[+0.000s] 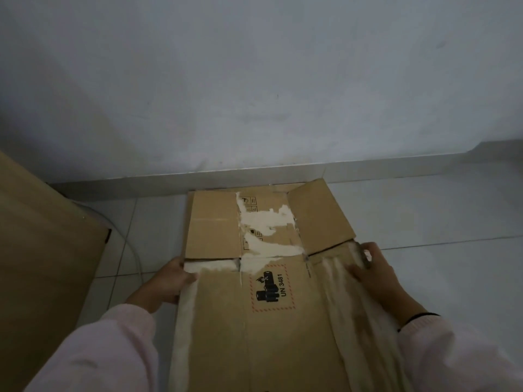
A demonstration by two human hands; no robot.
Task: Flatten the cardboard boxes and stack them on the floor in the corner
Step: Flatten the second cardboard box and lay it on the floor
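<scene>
A flattened brown cardboard box (283, 329) lies on the tiled floor, its far flaps reaching the skirting of the wall. It has torn white patches and a red-dashed battery label reading UN 3481. My left hand (169, 281) grips the box's left edge, just below the far left flap. On the right edge, by the far right flap, my right hand (373, 273) grips the box, fingers spread over the torn white strip. Both arms wear pale pink sleeves, and a dark band circles the right wrist.
A tall brown panel (42, 264), cardboard or furniture, stands at the left, with a white cable (133, 250) running over the floor beside it. The white wall (254, 94) and its skirting (254, 172) close off the far side. Pale floor tiles (438, 216) extend to the right.
</scene>
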